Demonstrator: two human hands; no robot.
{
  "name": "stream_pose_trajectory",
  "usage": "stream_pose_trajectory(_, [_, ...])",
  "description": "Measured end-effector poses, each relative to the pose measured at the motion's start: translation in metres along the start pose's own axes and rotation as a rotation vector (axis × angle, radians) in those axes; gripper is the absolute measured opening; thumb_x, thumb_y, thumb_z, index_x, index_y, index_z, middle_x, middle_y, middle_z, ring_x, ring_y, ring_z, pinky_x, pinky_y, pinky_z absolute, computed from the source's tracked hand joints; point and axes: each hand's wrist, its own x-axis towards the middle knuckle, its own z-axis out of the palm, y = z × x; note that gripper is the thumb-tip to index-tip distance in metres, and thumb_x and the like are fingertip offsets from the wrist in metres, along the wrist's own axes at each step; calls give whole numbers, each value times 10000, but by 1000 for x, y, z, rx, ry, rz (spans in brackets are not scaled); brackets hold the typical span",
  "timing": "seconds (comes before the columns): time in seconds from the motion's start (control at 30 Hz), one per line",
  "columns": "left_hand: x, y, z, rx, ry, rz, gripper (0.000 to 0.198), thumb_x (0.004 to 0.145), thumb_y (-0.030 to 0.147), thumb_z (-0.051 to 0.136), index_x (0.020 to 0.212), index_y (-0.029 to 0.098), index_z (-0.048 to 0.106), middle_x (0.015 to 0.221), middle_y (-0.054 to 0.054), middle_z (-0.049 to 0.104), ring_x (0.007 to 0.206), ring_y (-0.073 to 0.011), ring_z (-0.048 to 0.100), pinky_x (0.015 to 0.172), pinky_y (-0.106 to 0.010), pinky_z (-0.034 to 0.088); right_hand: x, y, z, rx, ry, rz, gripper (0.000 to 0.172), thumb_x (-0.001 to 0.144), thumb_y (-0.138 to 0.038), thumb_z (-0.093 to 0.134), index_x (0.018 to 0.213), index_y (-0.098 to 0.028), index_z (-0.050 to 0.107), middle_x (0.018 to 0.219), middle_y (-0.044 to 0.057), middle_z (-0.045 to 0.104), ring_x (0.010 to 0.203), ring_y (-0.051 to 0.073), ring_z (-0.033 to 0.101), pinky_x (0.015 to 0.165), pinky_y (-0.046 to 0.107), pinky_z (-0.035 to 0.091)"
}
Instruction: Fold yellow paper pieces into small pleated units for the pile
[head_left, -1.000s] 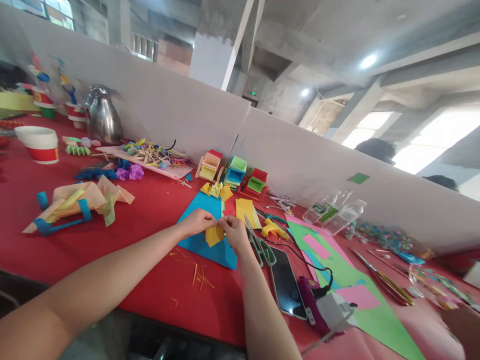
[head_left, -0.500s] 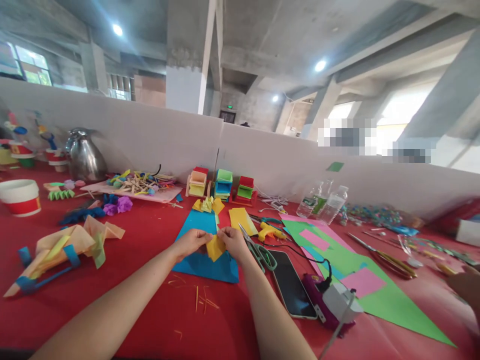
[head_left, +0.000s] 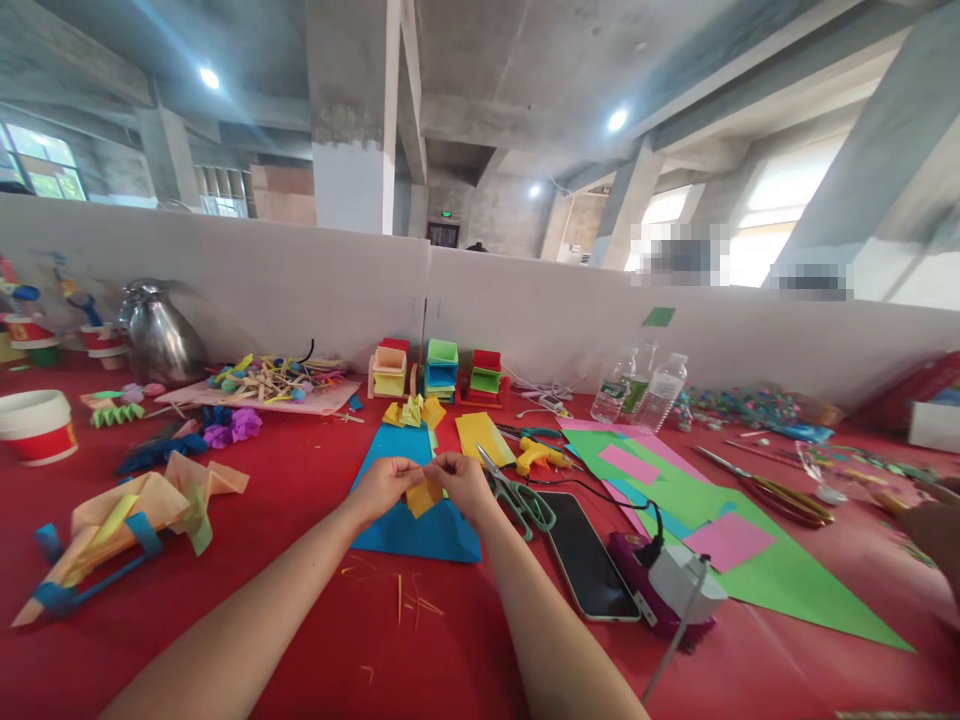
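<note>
Between my fingertips is a small piece of yellow paper (head_left: 424,497), held over a blue paper sheet (head_left: 420,537). My left hand (head_left: 384,487) pinches its left side, and my right hand (head_left: 463,482) pinches its upper right; the fingertips nearly meet and hide its top edge. Beyond the hands, folded yellow paper pieces (head_left: 412,411) lie at the far end of the blue sheet. Green-handled scissors (head_left: 517,495) rest just right of my right hand, close to a flat yellow paper sheet (head_left: 484,440).
Right of my arm lie a phone (head_left: 589,560), a purple power strip (head_left: 660,590), a yellow glue gun (head_left: 541,458) and a green paper sheet (head_left: 802,590). Plastic bottles (head_left: 664,393) stand behind. At left are a paper craft (head_left: 127,520) and a paper cup (head_left: 36,425). Another person's hand (head_left: 934,525) shows at far right.
The yellow paper has turned slightly between my fingers and less of it shows. My two hands have come a little closer together. The camera view has shifted slightly.
</note>
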Motion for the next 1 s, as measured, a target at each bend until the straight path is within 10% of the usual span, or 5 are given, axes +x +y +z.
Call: stream_pose_trajectory(1.0, [0, 0, 0, -76, 81, -78, 389, 577, 476, 696, 738, 132, 616, 628, -12, 643, 589, -147, 603, 553, -248, 464, 5, 3, 0, 343, 21, 26, 275, 586, -203, 600, 851, -154, 657, 593, -47, 511, 568, 85, 478, 559, 216, 379])
